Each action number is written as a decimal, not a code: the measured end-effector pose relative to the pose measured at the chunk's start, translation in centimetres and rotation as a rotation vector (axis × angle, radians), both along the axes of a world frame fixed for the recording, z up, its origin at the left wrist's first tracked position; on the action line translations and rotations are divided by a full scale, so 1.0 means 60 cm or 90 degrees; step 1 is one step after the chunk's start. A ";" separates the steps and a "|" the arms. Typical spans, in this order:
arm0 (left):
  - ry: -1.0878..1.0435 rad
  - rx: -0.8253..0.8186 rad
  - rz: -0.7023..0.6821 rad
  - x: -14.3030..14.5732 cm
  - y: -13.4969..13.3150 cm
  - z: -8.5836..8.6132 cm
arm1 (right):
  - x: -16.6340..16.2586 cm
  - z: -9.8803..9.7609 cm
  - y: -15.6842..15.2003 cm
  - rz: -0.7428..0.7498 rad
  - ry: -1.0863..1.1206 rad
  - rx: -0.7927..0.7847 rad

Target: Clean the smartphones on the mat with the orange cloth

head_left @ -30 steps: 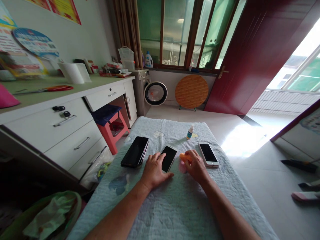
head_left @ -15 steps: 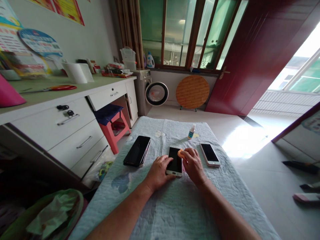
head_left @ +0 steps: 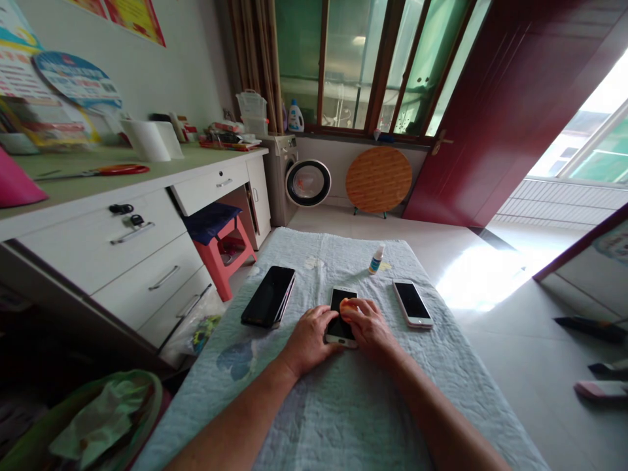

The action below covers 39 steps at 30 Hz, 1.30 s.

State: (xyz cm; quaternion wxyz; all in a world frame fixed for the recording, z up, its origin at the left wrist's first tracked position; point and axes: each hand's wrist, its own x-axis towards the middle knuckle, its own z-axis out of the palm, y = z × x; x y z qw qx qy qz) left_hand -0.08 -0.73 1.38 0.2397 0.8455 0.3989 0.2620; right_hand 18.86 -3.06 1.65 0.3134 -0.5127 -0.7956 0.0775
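Observation:
A white-framed smartphone [head_left: 341, 335] lies screen up on the cloth-covered table. My left hand [head_left: 310, 335] grips its left side, with the thumb by the lower edge and the fingertips over the screen's left border. Pinched in my right hand [head_left: 371, 328] is a small crumpled orange cloth [head_left: 347, 305], pressed on the screen; the fingers hide part of both. To the left lies a black smartphone [head_left: 271, 294] on top of another flat thing. On the right rests a second white smartphone [head_left: 413, 303]. A small spray bottle [head_left: 377, 260] stands upright beyond my right hand.
A pale blue quilted cloth [head_left: 333, 412] covers the table. Left of it are a white desk [head_left: 132, 229] with drawers, a pink stool [head_left: 223, 252] and a green bin [head_left: 152, 405]. Behind stand a washing machine [head_left: 279, 183] with its door open and a round wooden board [head_left: 379, 180].
My right hand has moved left with the orange cloth, from the screen's right edge to its middle. The left hand and the phone stay in place.

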 end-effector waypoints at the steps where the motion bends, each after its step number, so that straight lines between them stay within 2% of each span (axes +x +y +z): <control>1: -0.003 -0.001 -0.001 0.000 0.000 0.001 | 0.001 -0.001 0.001 0.008 0.002 -0.003; 12: -0.070 -0.024 -0.039 -0.002 -0.002 0.011 | -0.010 0.011 -0.010 0.069 0.024 -0.057; 16: -0.061 -0.055 -0.037 0.000 -0.005 0.010 | -0.003 0.004 -0.003 0.000 0.050 -0.049; 19: -0.034 -0.048 -0.028 0.002 -0.005 0.006 | 0.009 -0.004 0.007 -0.077 0.055 -0.032; 21: -0.019 -0.044 -0.031 0.002 -0.004 0.003 | 0.014 -0.007 0.010 -0.095 0.049 -0.029; 24: -0.009 -0.041 -0.031 0.002 -0.004 0.001 | 0.015 -0.003 0.006 -0.078 0.029 -0.044; 32: 0.017 -0.025 -0.043 0.001 -0.005 0.005 | 0.002 0.023 -0.016 0.041 -0.015 -0.078; 39: 0.065 0.014 -0.061 0.000 -0.006 0.007 | 0.010 0.011 -0.008 -0.014 -0.008 -0.066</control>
